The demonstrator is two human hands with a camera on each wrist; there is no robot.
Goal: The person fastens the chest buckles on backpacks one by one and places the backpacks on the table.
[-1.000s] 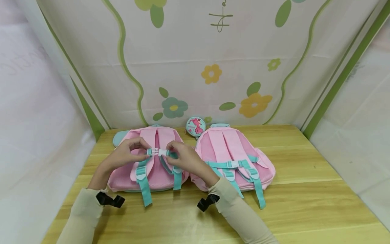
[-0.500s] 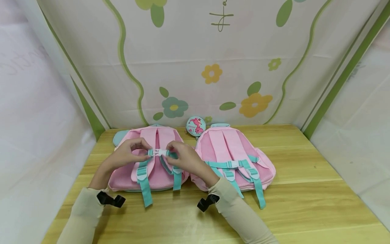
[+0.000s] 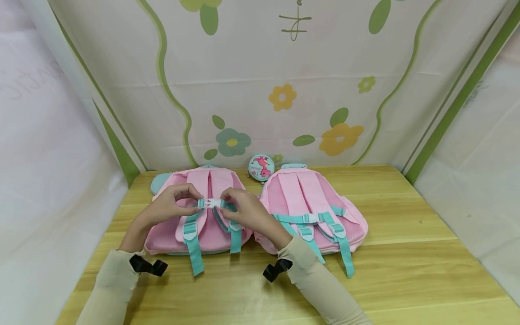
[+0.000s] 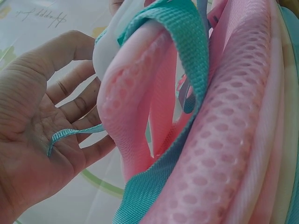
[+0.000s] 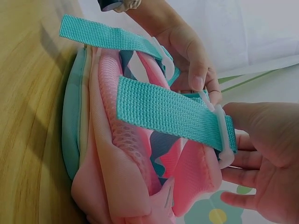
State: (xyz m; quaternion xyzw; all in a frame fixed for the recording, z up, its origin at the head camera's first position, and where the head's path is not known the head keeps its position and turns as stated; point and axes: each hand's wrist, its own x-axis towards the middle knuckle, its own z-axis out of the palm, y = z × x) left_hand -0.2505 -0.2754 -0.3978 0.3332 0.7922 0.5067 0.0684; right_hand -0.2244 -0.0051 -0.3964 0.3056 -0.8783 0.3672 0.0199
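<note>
A pink backpack [image 3: 211, 241] lies with its shoulder straps upward, under both hands. Above it my left hand [image 3: 168, 205] pinches the pronged half of a white side-release buckle [image 3: 212, 203] on a teal chest strap. My right hand [image 3: 252, 214] pinches the socket half from the other side. The prongs appear partly inside the socket, a stretch of them still showing. In the right wrist view, a teal webbing strap [image 5: 163, 107] hangs across the fingertips and hides part of the grip. The left wrist view shows a padded shoulder strap [image 4: 135, 84] beside the left fingers.
A second pink backpack [image 3: 280, 194] lies to the right, its white chest buckle [image 3: 313, 219] joined. Between the bags at the back is a round dragon-print pouch [image 3: 261, 168]. The wooden table [image 3: 406, 271] meets a flower-print cloth wall [image 3: 243, 108].
The two buckle halves have drawn together, with less of the prongs showing between them. Both hands stay over the left backpack, and the bags lie where they were.
</note>
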